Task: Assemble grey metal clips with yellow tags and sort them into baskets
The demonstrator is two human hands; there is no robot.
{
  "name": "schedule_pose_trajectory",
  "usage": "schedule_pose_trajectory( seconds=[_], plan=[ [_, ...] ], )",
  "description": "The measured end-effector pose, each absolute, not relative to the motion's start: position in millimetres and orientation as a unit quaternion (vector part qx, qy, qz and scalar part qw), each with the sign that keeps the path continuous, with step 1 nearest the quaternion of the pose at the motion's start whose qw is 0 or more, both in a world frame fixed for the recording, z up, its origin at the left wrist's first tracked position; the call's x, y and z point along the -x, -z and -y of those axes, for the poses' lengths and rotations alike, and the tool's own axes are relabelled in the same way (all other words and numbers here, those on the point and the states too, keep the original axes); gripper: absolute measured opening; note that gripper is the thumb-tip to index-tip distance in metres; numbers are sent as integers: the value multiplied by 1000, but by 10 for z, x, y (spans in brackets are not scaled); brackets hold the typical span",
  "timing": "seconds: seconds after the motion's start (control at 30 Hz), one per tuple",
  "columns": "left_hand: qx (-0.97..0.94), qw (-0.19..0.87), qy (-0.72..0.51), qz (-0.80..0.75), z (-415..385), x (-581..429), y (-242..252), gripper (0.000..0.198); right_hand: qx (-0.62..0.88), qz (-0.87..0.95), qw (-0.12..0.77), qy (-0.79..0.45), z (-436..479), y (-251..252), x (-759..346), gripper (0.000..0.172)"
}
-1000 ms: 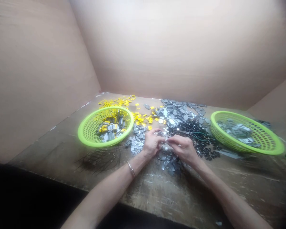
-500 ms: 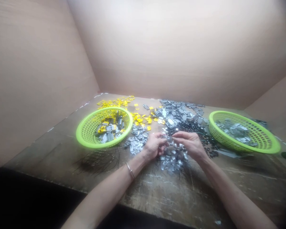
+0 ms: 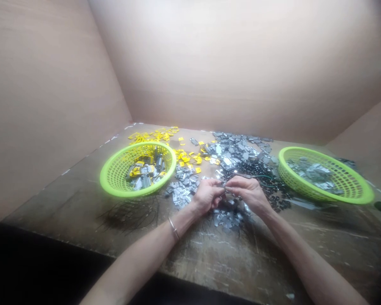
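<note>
My left hand (image 3: 207, 196) and my right hand (image 3: 249, 193) meet fingertip to fingertip over a heap of small grey metal pieces (image 3: 228, 217) on the worn table (image 3: 222, 254). Both hands are closed in a pinch on a small grey piece between them; its shape is too small to make out. A thin bracelet sits on my left wrist. More grey pieces (image 3: 184, 190) lie just left of my left hand.
A green basket (image 3: 114, 178) at the left holds grey and yellow parts. Another green basket (image 3: 355, 190) at the right holds grey parts. Yellow pieces (image 3: 155, 135), a big grey pile (image 3: 238, 150) and small black parts (image 3: 273, 195) lie behind. Cardboard walls enclose the table.
My right hand, which had its fingers spread half a second ago, has closed and drawn in to my left hand's fingertips. The view shifted slightly.
</note>
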State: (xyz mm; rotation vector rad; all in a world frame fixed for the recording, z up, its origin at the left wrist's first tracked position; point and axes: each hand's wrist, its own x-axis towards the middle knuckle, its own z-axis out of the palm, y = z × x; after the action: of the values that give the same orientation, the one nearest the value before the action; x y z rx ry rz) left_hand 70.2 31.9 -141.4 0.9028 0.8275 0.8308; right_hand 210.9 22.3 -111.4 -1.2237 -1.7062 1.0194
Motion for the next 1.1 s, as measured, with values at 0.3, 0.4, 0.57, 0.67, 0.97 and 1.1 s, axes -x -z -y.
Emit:
schedule_pose_trajectory(
  seconds=[0.3,0.4,0.57,0.67,0.97,1.1],
  plan=[
    [-374,757,-419,-334,-260,-687,1361,23,456,726,405,-317,-237,1133,-2113,9],
    [-359,742,-438,-358,-245,-709,1346,26,448,729,407,-321,-231,1142,-2098,8],
    [-335,715,-484,-377,-233,-748,1349,15,446,708,440,-327,-211,1223,-2053,6],
    [-318,711,-508,-367,-235,-753,1375,15,448,702,459,-310,-199,1281,-2032,7],
    [-303,708,-532,-353,-243,-743,1349,17,447,725,474,-222,-178,1289,-2008,6],
    [-301,712,-527,-353,-238,-732,1347,18,473,699,459,-277,-156,1238,-1993,8]
  ],
)
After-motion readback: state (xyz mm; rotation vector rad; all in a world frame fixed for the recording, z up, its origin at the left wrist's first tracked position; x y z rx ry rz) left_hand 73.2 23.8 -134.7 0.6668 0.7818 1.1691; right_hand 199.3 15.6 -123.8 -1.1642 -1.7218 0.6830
